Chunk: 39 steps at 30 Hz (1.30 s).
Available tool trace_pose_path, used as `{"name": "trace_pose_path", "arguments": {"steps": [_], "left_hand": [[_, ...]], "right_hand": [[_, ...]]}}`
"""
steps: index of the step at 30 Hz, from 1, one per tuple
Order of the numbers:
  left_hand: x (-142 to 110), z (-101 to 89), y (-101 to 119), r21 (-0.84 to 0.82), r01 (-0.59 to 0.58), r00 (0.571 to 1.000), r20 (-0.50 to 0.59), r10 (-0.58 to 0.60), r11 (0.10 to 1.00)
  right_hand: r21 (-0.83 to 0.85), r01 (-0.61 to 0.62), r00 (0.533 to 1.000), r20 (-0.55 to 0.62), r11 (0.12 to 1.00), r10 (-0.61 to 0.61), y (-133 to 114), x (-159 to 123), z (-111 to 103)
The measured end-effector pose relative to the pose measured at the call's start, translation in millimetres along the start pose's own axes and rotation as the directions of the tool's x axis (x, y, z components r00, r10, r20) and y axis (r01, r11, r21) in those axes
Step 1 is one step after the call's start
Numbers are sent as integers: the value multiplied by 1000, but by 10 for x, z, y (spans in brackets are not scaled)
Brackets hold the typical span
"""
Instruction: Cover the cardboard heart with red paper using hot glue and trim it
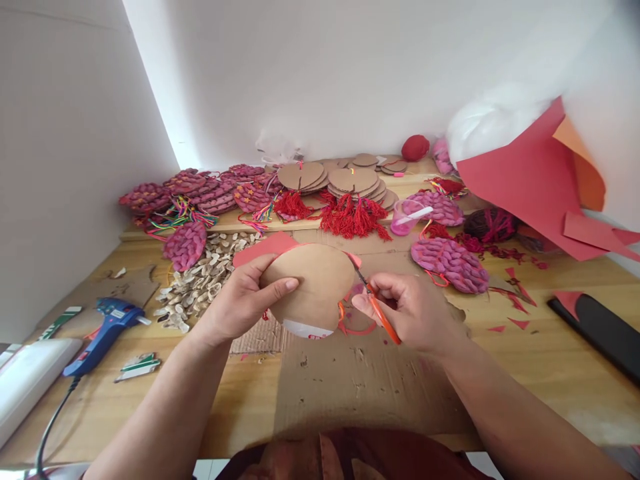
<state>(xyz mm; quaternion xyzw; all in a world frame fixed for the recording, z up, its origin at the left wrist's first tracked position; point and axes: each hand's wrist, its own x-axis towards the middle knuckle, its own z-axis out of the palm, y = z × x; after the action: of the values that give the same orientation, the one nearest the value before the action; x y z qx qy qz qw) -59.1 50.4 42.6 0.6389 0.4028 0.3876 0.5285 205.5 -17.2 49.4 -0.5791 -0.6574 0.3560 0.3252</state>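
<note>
My left hand (250, 293) grips a round cardboard disc (320, 280) by its left edge, thumb on top. Behind the disc shows red paper (267, 248), sticking out at the upper left and in a small bit at the upper right. My right hand (410, 307) is closed around the orange handles of a pair of scissors (376, 303). The blades reach the red paper at the disc's upper right edge. A curled red paper strip (357, 330) hangs below, between the disc and the scissors. A white label piece marks the disc's lower edge.
Peanut shells (193, 290) lie left of the disc, near a blue glue gun (107, 333). Cardboard discs with red tassels (353, 183) and pink woven rounds (450, 265) stand behind. Red paper sheets (525, 180) lean at the right, near a black object (595, 333).
</note>
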Motion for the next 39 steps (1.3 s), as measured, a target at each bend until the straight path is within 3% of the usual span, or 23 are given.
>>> {"name": "trace_pose_path", "arguments": {"steps": [8, 13, 24, 39], "left_hand": [[-15, -55, -93, -22, 30, 998, 56, -29, 999], [-17, -92, -117, -9, 33, 995, 90, -32, 999], [-13, -178, -100, 134, 19, 986, 164, -41, 991], [-16, -183, -81, 153, 26, 986, 161, -51, 988]], "right_hand": [[-51, -16, 999, 46, 999, 18, 23, 19, 14], [-52, 36, 998, 60, 998, -33, 48, 3, 10], [-163, 79, 993, 99, 983, -64, 121, 13, -20], [-228, 107, 993, 68, 968, -94, 156, -1, -8]]}}
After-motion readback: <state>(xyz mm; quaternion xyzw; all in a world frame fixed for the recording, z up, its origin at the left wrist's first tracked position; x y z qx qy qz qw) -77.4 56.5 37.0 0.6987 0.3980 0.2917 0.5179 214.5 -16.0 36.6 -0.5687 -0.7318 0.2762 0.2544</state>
